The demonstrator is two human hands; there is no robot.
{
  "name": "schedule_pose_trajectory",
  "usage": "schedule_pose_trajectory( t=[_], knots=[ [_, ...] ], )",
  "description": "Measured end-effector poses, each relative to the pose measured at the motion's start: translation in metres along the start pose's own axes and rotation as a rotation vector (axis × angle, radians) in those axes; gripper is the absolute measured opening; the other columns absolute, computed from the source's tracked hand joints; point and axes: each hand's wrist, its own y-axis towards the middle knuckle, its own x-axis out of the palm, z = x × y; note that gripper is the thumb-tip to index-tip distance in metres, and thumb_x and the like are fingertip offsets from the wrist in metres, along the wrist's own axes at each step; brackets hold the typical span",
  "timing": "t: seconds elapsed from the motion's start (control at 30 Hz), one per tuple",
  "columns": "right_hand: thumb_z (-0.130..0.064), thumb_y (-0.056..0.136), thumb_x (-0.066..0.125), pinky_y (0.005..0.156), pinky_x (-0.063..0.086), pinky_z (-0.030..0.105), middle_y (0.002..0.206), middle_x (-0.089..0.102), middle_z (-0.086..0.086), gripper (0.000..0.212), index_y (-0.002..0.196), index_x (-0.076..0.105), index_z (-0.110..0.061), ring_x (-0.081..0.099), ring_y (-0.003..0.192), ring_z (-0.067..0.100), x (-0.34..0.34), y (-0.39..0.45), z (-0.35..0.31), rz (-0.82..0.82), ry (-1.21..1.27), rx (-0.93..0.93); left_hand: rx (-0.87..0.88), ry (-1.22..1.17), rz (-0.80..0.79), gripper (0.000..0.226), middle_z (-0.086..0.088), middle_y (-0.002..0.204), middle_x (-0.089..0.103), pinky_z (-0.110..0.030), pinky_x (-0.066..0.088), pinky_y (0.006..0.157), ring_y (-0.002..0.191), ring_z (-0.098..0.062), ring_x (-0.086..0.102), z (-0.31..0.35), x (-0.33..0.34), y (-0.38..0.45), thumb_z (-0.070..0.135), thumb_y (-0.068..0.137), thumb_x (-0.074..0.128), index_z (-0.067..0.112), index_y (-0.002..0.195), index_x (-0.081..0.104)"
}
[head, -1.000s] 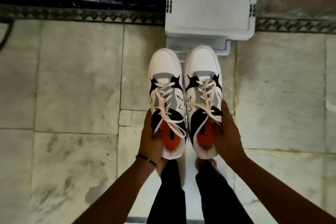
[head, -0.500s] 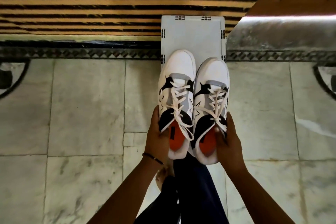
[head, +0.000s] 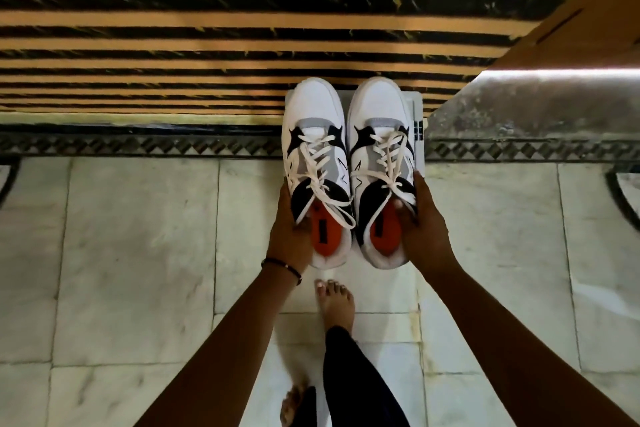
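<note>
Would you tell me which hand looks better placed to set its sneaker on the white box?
Probably right: the right hand grips the right sneaker nearest the visible white box; the left hand holds the left sneaker farther from it.

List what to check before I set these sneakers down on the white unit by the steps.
1. Left hand grips left sneaker: ok.
2. Right hand grips right sneaker, thumb inside its collar: ok.
3. Sneakers side by side, toes forward: ok.
4. Laces tucked in: not ok, ends lie loose across the openings.
5. Top of white unit free: cannot tell, the sneakers hide most of it.
6. Footing: bare foot flat on marble floor: ok.
</note>
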Motion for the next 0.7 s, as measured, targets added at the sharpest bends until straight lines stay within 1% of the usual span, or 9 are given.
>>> schedule_pose_trajectory(
  t=[0.07,0.13,0.2,0.3,0.4,0.5,0.57,0.63,0.7],
  knots=[
    [-0.019,0.094,0.045,0.090,0.035,0.021,0.139,0.050,0.008,0.056,0.145,0.021,-0.019,0.050,0.123,0.023,0.000,0.018,0.001,0.000,-0.002,0.018,-0.007,0.002,0.001,0.058,-0.001,0.130,0.053,-0.032,0.038,0.101,0.117,-0.014,0.049,0.006,0.009,0.015,0.000,0.086,0.040,0.024,0.138,0.033],
    [-0.019,0.095,0.044,0.087,0.035,0.020,0.138,0.051,0.010,0.055,0.145,0.021,-0.018,0.050,0.122,0.023,0.000,0.030,0.001,0.005,-0.008,0.035,-0.016,0.039,0.002,0.055,-0.003,0.133,0.052,-0.033,0.038,0.101,0.119,-0.018,0.049,0.009,0.014,0.030,0.005,0.085,0.040,0.025,0.137,0.034],
    [-0.017,0.095,0.044,0.081,0.034,0.010,0.135,0.052,0.008,0.054,0.144,0.022,-0.017,0.051,0.115,0.018,-0.002,0.040,0.004,0.004,-0.025,0.031,-0.027,0.109,-0.017,0.053,-0.007,0.133,0.052,-0.040,0.039,0.103,0.121,-0.023,0.049,0.012,0.018,0.043,0.010,0.085,0.040,0.026,0.136,0.035],
    [-0.013,0.094,0.045,0.066,0.030,-0.006,0.126,0.052,0.004,0.054,0.143,0.024,-0.015,0.046,0.107,0.012,-0.004,0.052,0.007,-0.012,-0.052,-0.013,-0.004,0.193,-0.044,0.055,-0.008,0.132,0.053,-0.040,0.041,0.101,0.119,-0.026,0.051,0.020,0.022,0.051,0.005,0.088,0.038,0.027,0.138,0.029],
    [-0.015,0.094,0.044,0.071,0.028,0.003,0.138,0.047,0.010,0.055,0.144,0.020,-0.014,0.049,0.120,0.024,-0.003,0.060,0.011,-0.040,-0.076,0.011,0.011,0.235,-0.064,0.065,-0.005,0.142,0.045,-0.038,0.038,0.105,0.125,-0.025,0.046,0.024,0.025,0.055,0.001,0.088,0.038,0.029,0.143,0.016],
    [-0.018,0.095,0.043,0.077,0.027,0.006,0.143,0.043,0.010,0.056,0.145,0.018,-0.015,0.047,0.124,0.025,-0.001,0.064,0.014,-0.059,-0.092,0.015,0.013,0.261,-0.058,0.068,-0.002,0.146,0.039,-0.031,0.035,0.104,0.128,-0.022,0.042,0.024,0.027,0.054,-0.001,0.088,0.037,0.031,0.143,0.011],
    [-0.022,0.094,0.044,0.089,0.032,0.015,0.145,0.041,0.010,0.057,0.144,0.019,-0.014,0.045,0.127,0.024,0.000,0.066,0.017,-0.076,-0.105,0.000,0.009,0.266,-0.053,0.069,-0.003,0.146,0.039,-0.039,0.035,0.109,0.129,-0.023,0.042,0.021,0.028,0.057,0.000,0.087,0.038,0.034,0.142,0.014],
    [-0.027,0.093,0.045,0.097,0.036,0.027,0.146,0.040,0.011,0.060,0.145,0.018,-0.013,0.044,0.130,0.026,-0.003,0.067,0.017,-0.108,-0.139,-0.006,0.043,0.263,-0.042,0.065,-0.004,0.146,0.039,-0.047,0.034,0.111,0.132,-0.021,0.039,0.015,0.026,0.062,0.012,0.085,0.044,0.034,0.141,0.019],
    [-0.027,0.093,0.047,0.102,0.033,0.030,0.149,0.037,0.011,0.063,0.146,0.016,-0.012,0.040,0.133,0.026,-0.010,0.066,0.013,-0.131,-0.207,-0.006,0.080,0.285,-0.029,0.067,-0.007,0.146,0.037,-0.051,0.033,0.111,0.136,-0.023,0.035,0.011,0.022,0.064,0.034,0.081,0.049,0.031,0.140,0.020]
  ],
)
